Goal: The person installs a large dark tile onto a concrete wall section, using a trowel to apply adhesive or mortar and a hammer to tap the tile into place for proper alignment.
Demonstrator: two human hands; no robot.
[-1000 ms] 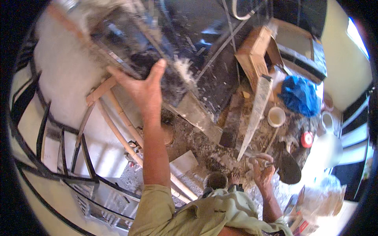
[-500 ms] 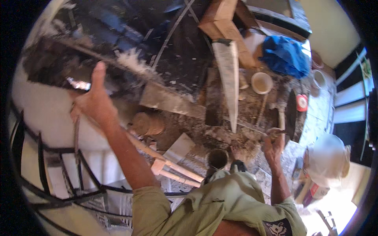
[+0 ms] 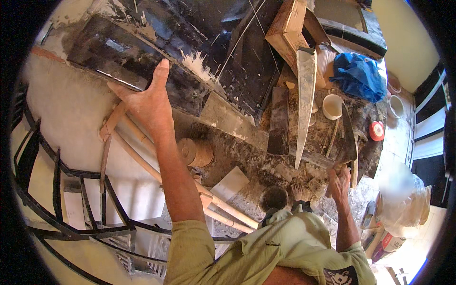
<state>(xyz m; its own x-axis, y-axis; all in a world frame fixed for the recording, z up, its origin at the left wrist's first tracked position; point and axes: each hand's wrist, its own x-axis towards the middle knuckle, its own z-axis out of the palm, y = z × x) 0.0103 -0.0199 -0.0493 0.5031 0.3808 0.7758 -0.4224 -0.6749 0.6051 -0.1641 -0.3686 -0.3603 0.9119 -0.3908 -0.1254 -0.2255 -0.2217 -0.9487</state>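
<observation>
1. Along the near edge of the dark counter, at upper left, lies a long dark tile, its long axis slanting from upper left down to the right.
2. The left hand is the nearer of the two and touches the tile. The tile extends up and to the left from the fingers, so the forearm meets its long axis crosswise.
3. The left thumb and fingers are spread wide: the thumb lies against the tile's face, the fingers at its lower edge. Whether they grip or merely press cannot be told.
4. The right hand, well apart at lower right, has its fingers curled round the handle of a trowel; the blade points up and away from the body.
5. Between the hands, but farther from the body, a pale tapered strip leans near a white cup; a blue plastic sheet lies just beyond the cup, beside a cardboard box.
</observation>
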